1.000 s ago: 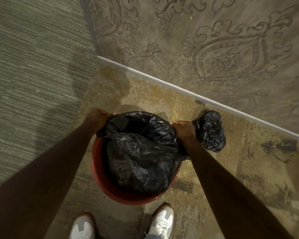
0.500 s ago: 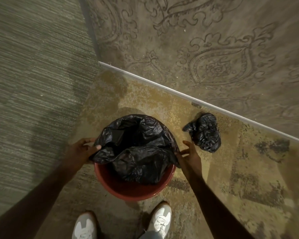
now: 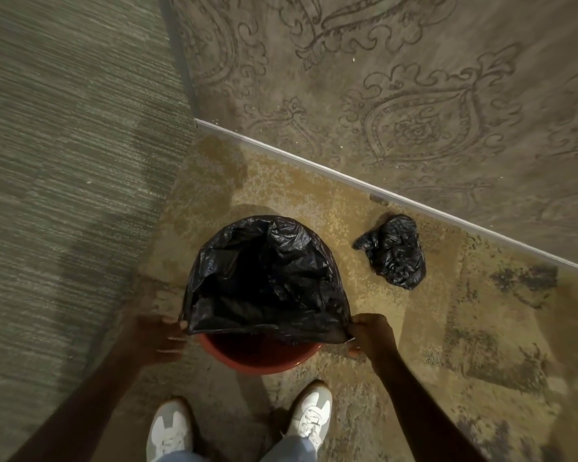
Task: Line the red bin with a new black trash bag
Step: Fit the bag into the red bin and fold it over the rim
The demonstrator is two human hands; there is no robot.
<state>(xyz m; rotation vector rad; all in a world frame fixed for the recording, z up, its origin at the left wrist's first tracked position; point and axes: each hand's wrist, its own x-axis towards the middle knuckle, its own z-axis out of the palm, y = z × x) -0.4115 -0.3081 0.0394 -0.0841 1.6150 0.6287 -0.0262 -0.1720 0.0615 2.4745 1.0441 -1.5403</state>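
Observation:
The red bin [image 3: 264, 360] stands on the floor just ahead of my feet. A black trash bag [image 3: 267, 278] is spread open over its mouth and covers the far and side rim; only the near rim shows red. My left hand [image 3: 157, 338] pinches the bag's near left corner at the bin's left side. My right hand [image 3: 371, 335] pinches the near right corner, and the bag's edge is stretched taut between the two hands.
A crumpled black bag [image 3: 394, 251] lies on the floor to the right of the bin, near the wall's pale baseboard [image 3: 314, 165]. Patterned walls meet in a corner behind the bin. My white shoes [image 3: 311, 418] stand close to the bin's near side.
Both hands have slid from the bin's far rim along its sides to the near side. The bag, bunched inside before, is now spread open and pulled tight.

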